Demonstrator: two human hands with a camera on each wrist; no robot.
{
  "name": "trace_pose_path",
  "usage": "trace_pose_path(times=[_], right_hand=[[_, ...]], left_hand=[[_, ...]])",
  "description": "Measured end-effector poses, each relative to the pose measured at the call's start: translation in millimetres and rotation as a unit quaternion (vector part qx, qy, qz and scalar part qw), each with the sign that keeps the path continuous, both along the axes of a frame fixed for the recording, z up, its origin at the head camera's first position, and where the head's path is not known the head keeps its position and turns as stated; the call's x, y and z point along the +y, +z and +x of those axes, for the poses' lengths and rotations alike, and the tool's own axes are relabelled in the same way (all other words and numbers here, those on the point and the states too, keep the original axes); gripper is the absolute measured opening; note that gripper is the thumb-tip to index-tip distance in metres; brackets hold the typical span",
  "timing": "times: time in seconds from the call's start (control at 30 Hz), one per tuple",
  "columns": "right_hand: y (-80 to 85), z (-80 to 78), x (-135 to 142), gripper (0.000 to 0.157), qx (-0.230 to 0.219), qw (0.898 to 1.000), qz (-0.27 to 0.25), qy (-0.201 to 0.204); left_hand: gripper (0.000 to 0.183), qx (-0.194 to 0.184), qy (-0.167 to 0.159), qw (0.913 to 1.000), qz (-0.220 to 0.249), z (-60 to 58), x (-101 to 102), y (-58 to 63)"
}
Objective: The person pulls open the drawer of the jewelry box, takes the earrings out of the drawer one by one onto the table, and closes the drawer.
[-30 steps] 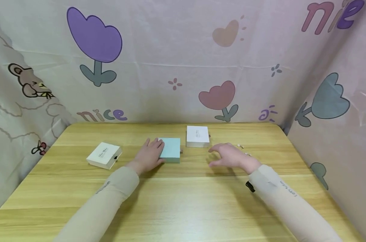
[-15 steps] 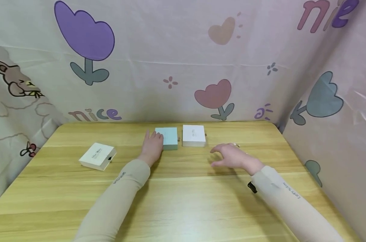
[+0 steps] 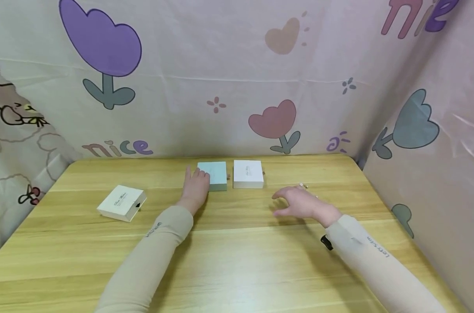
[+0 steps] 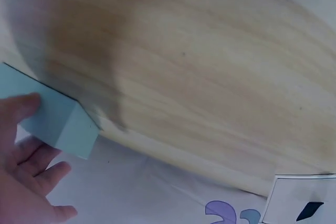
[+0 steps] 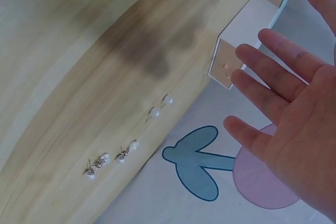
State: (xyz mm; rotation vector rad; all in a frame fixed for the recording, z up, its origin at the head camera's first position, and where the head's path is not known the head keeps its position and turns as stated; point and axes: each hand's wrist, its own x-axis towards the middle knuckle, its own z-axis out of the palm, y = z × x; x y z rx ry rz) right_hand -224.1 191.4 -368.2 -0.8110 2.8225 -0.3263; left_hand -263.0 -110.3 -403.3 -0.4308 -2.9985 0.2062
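Turquoise box [image 3: 218,176] in left hand [image 3: 195,189]

Head view: the box sits near the rear edge of the bench [image 3: 237,256], just left of a white box [image 3: 248,174]. A cream box [image 3: 122,203] lies angled farther left.

Left wrist view: left hand grips the box, thumb against one side.

Right wrist view: right hand [image 5: 294,114] spreads wide; small pearl-like earrings [image 5: 154,113] lie on the bench.

Box gap: teal box [image 3: 218,176] and white box [image 3: 248,174] left only a slit.
Front tabletop [image 3: 241,256]: offered broad passage between the sleeves [image 3: 378,261].
Right: earrings [image 5: 155,113] obstructed low sweeps.
Rear: curtain [image 3: 174,117] barred passage.
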Motion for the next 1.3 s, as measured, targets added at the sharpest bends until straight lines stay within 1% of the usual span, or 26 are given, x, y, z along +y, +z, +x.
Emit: trace_pose_path(times=[0.07,0.13,0.2,0.23,0.33,0.43,0.5,0.53,0.6,0.67,0.7,0.73,0.77,0.8,0.83,0.93,1.0,1.17,1.23,1.3], right_hand=[[0.3,-0.3,0.0,0.054,0.000,1.000,-0.002,-0.001],[0.5,-0.7,0.2,0.054,0.000,1.000,-0.002,-0.001],[1.5,-0.6,0.3,0.055,-0.001,1.000,-0.005,0.000],[1.8,-0.6,0.4,0.055,-0.002,1.000,-0.006,0.001],[2.8,-0.6,0.5,0.054,-0.002,1.000,-0.008,0.002],[2.9,-0.9,0.3,0.054,-0.001,1.000,-0.008,0.003],[2.6,-0.9,0.0,0.054,-0.002,1.000,-0.007,0.004],[2.4,-0.8,-0.3,0.054,-0.003,1.000,-0.006,0.005],[1.9,-0.5,-0.8,0.054,-0.007,1.000,-0.005,0.006],[1.2,-0.5,-1.2,0.053,-0.009,1.000,-0.005,0.008],[1.0,-0.6,-1.4,0.053,-0.009,1.000,-0.006,0.009],[0.7,-0.7,-1.5,0.053,-0.008,1.000,-0.005,0.011],[0.5,-0.9,-1.6,0.053,-0.006,1.000,-0.005,0.011],[0.5,-1.1,-1.7,0.053,-0.004,1.000,-0.006,0.011],[0.2,-1.4,-1.8,0.053,-0.003,1.000,-0.006,0.011],[-0.3,-2.3,-2.0,0.053,-0.001,1.000,-0.007,0.010],[-0.9,-3.0,-2.2,0.053,0.000,1.000,-0.006,0.010],[-2.5,-4.1,-1.4,0.054,0.002,1.000,-0.009,0.014],[-2.8,-3.7,0.3,0.054,0.005,1.000,-0.009,0.013],[-3.4,-2.8,2.8,0.053,0.008,1.000,-0.009,0.010]], left_hand=[[0.037,-0.009,-0.002,1.0000,0.002,1.0,-2.4,2.5],[0.052,-0.026,0.001,0.9995,0.015,2.1,-6.0,4.9],[0.068,-0.048,0.013,0.9977,0.045,3.1,-12.6,6.6],[0.072,-0.058,0.024,0.9961,0.063,3.8,-16.9,7.7],[0.080,-0.089,0.077,0.9871,0.109,7.6,-35.0,14.2],[0.074,-0.113,0.145,0.9765,0.112,14.6,-56.7,24.3],[0.070,-0.135,0.200,0.9662,0.092,19.8,-70.2,30.1],[0.068,-0.149,0.230,0.9586,0.079,22.4,-76.0,32.3],[0.066,-0.177,0.287,0.9396,0.060,27.0,-85.3,34.4],[0.062,-0.207,0.335,0.9176,0.054,31.0,-91.3,34.6],[0.061,-0.220,0.351,0.9082,0.058,32.9,-93.3,34.5],[0.060,-0.231,0.360,0.9019,0.064,34.4,-94.8,34.1],[0.058,-0.239,0.363,0.8976,0.071,35.8,-95.5,33.9],[0.057,-0.245,0.362,0.8959,0.078,36.8,-95.5,34.1],[0.056,-0.250,0.357,0.8961,0.083,37.6,-95.1,34.3],[0.059,-0.259,0.332,0.9032,0.085,38.8,-91.2,38.0],[0.061,-0.264,0.321,0.9051,0.092,39.1,-86.6,40.9],[0.064,-0.275,0.317,0.9000,0.117,38.3,-73.4,46.7],[0.062,-0.275,0.311,0.9033,0.108,36.1,-68.0,48.4],[0.062,-0.278,0.296,0.9100,0.083,32.9,-62.8,50.4]])
